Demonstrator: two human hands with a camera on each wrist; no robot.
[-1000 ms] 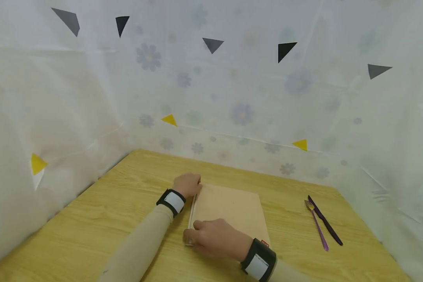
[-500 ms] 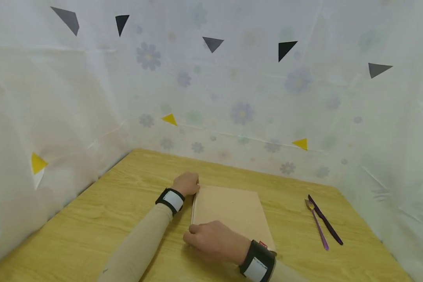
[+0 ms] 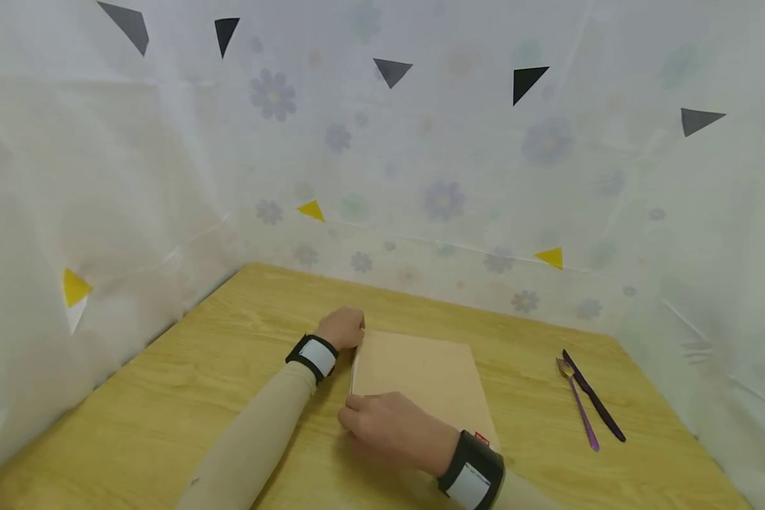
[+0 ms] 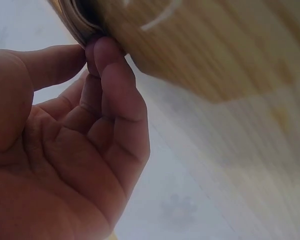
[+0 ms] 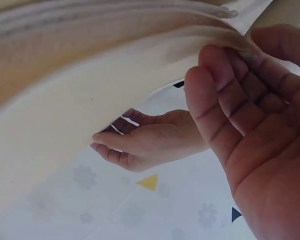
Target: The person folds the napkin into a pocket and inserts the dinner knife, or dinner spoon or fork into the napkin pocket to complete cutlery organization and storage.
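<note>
Wooden table [image 3: 166,397] stands enclosed by white translucent sheeting [image 3: 102,177] printed with faint flowers. Black, grey and yellow triangles [image 3: 529,79] are fixed to it. Lighting is even.

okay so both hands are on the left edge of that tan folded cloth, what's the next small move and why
Probably lift that edge and fold it over to the right. The left hand pinches the far corner of the tan cloth, the right hand grips the near corner, and the layered edge is already raised off the table.
</note>
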